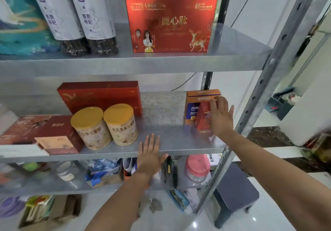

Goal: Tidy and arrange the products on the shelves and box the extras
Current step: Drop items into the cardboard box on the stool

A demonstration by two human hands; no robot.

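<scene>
Beside "NFC" box [191,113], right hand [221,118] flat on red carton [203,120], left hand [149,151] released

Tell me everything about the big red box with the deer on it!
The big red box stands upright on the top metal shelf, right of two dark bottles. It looks like glossy cardboard, closed, with gold writing, two pictured people lower left and a golden deer lower right. Only the shelf seems to touch it.
</scene>
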